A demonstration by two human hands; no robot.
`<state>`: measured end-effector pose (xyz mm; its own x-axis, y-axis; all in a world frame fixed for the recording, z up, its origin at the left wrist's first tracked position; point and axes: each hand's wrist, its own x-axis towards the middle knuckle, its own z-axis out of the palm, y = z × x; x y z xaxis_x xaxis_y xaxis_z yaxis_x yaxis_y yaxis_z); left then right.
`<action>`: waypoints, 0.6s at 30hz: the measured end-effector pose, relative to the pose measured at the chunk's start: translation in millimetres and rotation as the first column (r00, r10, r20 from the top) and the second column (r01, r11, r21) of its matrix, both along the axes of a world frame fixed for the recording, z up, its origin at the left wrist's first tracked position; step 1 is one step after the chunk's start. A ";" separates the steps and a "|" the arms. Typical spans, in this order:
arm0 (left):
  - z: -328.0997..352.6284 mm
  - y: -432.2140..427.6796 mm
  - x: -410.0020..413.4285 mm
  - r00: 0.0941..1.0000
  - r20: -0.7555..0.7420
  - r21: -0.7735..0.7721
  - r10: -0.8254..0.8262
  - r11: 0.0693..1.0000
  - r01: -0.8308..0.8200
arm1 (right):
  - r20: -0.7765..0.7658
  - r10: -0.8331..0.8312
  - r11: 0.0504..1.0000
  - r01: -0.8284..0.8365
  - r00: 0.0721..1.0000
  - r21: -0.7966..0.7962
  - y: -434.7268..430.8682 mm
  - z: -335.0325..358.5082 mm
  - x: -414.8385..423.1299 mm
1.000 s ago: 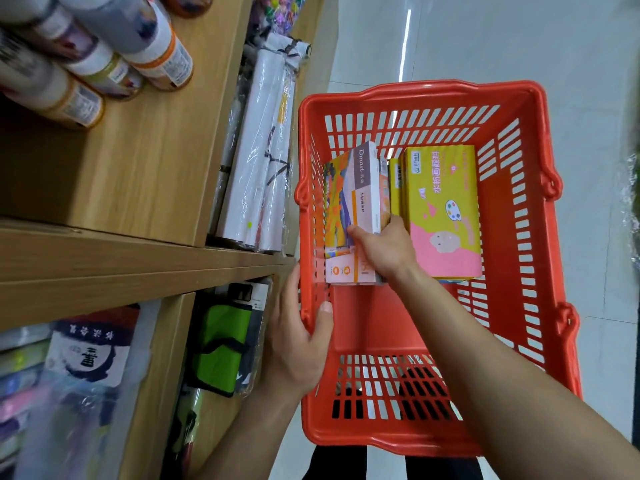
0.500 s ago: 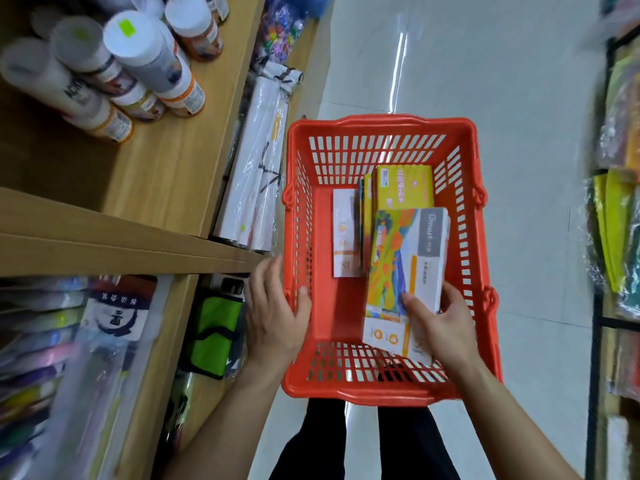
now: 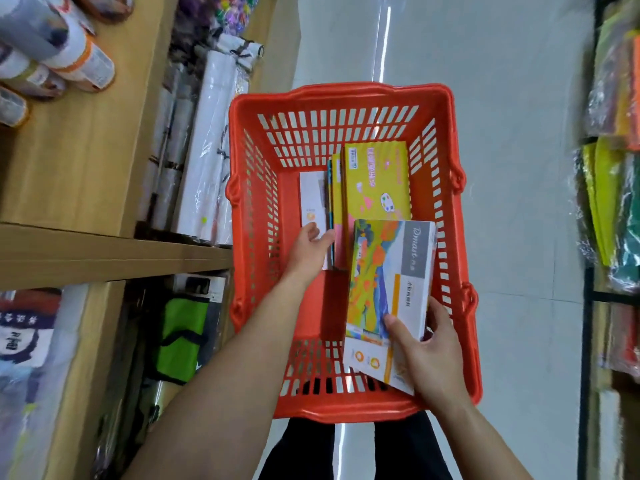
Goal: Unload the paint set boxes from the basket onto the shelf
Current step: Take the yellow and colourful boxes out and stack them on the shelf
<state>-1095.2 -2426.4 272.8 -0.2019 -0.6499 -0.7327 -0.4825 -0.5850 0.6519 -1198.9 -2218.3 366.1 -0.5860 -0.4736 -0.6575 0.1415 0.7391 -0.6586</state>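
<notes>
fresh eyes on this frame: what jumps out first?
The bright orange basket fills the middle of the view, on the aisle floor beside the wooden shelf. The right hand holds a colourful paint set box above its near end, while the left hand reaches at the white box standing beside the yellow box.
</notes>
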 end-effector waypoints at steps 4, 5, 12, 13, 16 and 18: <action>-22.9 -1.7 -17.2 0.996 -0.089 0.040 0.024 0.999 -0.021 | 0.053 -0.010 1.000 0.010 0.999 -0.006 7.5 -7.9 -0.7; -25.2 -1.6 -20.9 0.997 -0.078 0.034 0.013 0.999 -0.011 | 0.065 -0.002 1.000 0.003 0.998 -0.010 9.3 -9.0 -0.7; -32.5 -6.3 -41.4 0.998 0.007 0.063 -0.056 0.996 0.056 | 0.090 0.000 1.000 0.002 0.996 -0.021 18.0 -7.5 -2.1; -33.5 -6.1 -44.8 0.997 0.022 0.068 -0.067 0.996 0.066 | 0.092 -0.005 1.000 0.008 0.996 -0.027 18.8 -7.0 -2.4; -34.1 -5.5 -53.7 0.992 0.068 0.065 -0.107 0.993 0.103 | 0.105 -0.024 0.999 0.028 0.994 -0.037 21.8 -7.4 -4.0; -35.8 -4.0 -57.7 0.991 0.064 0.059 -0.121 0.991 0.117 | 0.123 -0.041 0.998 0.046 0.992 -0.041 22.8 -8.0 -5.0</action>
